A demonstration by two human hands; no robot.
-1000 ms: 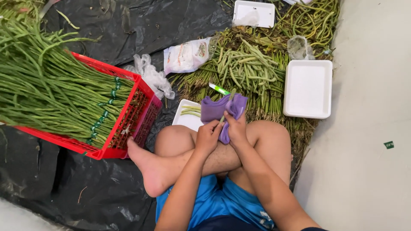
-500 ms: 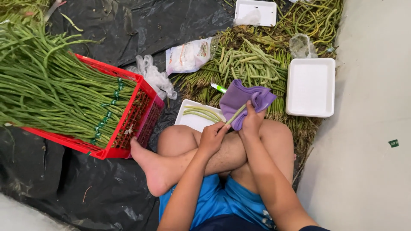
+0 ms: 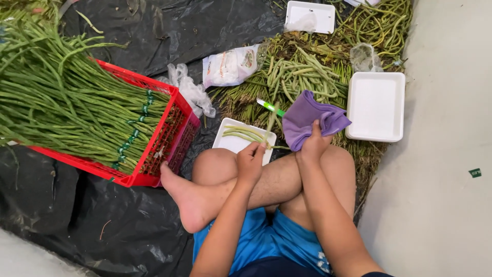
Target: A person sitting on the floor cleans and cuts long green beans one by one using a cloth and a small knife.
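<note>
Nearest you, your crossed legs fill the bottom of the view, and both forearms run up over the knees towards twelve o'clock. Your left hand [image 3: 251, 161] sits just above the left knee with its fingers [image 3: 259, 149] pinched on the lower end of a single long bean [image 3: 270, 120]. That bean's long axis runs from the pinch up towards one o'clock, its free tip near a small green-handled tool [image 3: 268, 106]. Directly at eleven o'clock from the pinch, touching distance away, lies the white foam tray [image 3: 230, 144] with a few trimmed beans across it, their length running nine to three.

Your right hand [image 3: 313, 143] is at three o'clock from the left, fingers closed over a bunched purple cloth [image 3: 307, 115] that spreads up and to the right. So the left hand is the one nearer the bean and the tray; the right is taken up by the cloth.

Farther out, an empty white tray [image 3: 375, 105] lies at two o'clock, just beside the cloth. A heap of loose beans [image 3: 297, 72] lies at twelve o'clock. Well apart at ten o'clock stands the red crate [image 3: 169, 133] stacked with bundled long beans.
</note>
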